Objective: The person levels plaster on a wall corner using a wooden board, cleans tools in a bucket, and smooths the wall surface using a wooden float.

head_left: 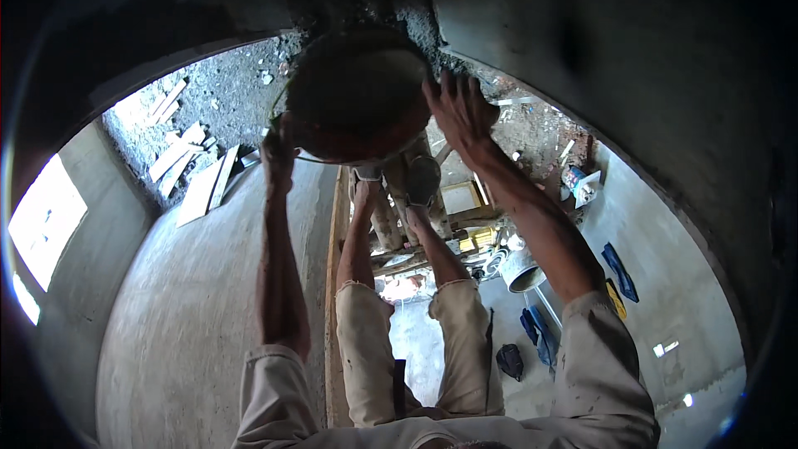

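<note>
A large, round, dark bucket (357, 104) is held up in front of me at the top middle of the view. My left hand (280, 150) is closed on its left edge, where a thin curved line like a wire handle shows. On the opposite side my right hand (464, 112) grips the rim, fingers bent over it. Deep shadow hides whatever the bucket contains. Both arms are stretched forward. Beneath the bucket my feet rest on or beside wooden poles (386, 224).
Loose boards (204, 187) lie on rubble-strewn ground at the left. A rough grey wall (216, 299) curves along that side. Far below are a light-coloured bucket (522, 270) and a yellow object (478, 239). Blue clothing (619, 270) hangs by the right wall. Dark surfaces close in above.
</note>
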`<state>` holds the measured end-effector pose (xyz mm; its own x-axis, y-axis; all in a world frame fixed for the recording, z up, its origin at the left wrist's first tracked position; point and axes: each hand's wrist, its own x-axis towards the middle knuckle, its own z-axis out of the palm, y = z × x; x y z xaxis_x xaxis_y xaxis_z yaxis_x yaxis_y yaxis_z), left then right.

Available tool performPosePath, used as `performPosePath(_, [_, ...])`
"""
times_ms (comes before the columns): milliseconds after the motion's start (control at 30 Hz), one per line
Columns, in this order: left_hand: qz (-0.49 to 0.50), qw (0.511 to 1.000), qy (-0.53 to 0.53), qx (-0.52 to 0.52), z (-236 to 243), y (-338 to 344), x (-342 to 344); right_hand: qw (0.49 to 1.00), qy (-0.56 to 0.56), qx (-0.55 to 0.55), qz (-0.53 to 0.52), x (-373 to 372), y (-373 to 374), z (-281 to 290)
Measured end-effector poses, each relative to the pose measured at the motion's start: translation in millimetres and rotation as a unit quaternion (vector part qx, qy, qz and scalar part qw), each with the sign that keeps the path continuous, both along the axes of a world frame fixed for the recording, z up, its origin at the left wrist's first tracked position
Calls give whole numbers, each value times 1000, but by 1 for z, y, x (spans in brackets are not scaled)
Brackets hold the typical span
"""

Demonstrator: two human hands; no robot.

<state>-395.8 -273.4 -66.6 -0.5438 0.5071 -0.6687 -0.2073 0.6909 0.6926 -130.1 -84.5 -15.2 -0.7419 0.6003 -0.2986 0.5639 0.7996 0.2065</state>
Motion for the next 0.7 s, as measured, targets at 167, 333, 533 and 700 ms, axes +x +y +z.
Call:
performPosePath(167, [-57, 995, 69, -46, 30, 47, 40, 992, -25, -107, -67, 11, 9, -79])
performPosePath(333, [-79, 987, 108, -93, 53, 49, 42, 907, 49, -395, -139, 0, -13, -66])
performPosePath(533, [-5, 1000, 15, 22, 35, 47, 37, 883, 211, -397, -132, 50, -17, -31])
performPosePath(700, [99, 971, -212, -41, -11, 10, 24, 909, 206, -351, -93, 66, -11, 93])
